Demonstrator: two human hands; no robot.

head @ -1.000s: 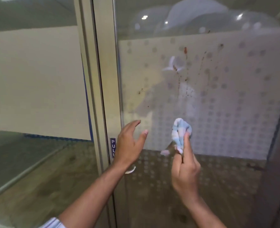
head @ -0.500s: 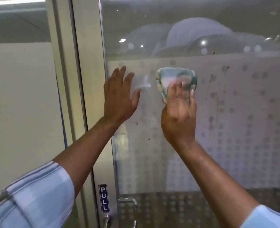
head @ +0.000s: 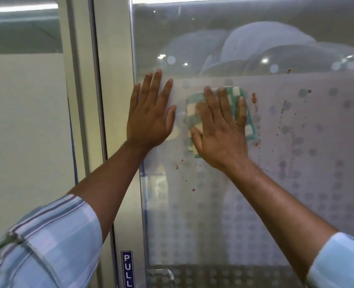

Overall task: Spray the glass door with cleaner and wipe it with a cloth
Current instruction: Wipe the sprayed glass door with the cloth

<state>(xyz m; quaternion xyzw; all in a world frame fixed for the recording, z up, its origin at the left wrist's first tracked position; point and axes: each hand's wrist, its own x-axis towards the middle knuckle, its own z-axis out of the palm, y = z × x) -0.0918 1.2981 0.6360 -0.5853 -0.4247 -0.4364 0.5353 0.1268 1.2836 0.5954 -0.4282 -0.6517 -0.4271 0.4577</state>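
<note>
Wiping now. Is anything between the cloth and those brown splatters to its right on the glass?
Nothing visible. The right hand presses the cloth flat on the glass door; the nearest brown streak sits just off its right edge, bare glass between. The left hand lies flat on the cloth's other side.

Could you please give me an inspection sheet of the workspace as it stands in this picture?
Surface: glass door with frosted dotted film; reddish-brown spatter right of and below the cloth.
Job's things: checked green-and-white cloth flat against the glass under the right hand; no spray bottle in view.
Clutter: nothing seen.
Hands: left hand flat on the glass beside the door frame, holding nothing; right hand pressing the cloth with straight fingers.
Cables: nothing seen.
Surroundings: pale door frame at left, blue PULL sign low down.
</note>
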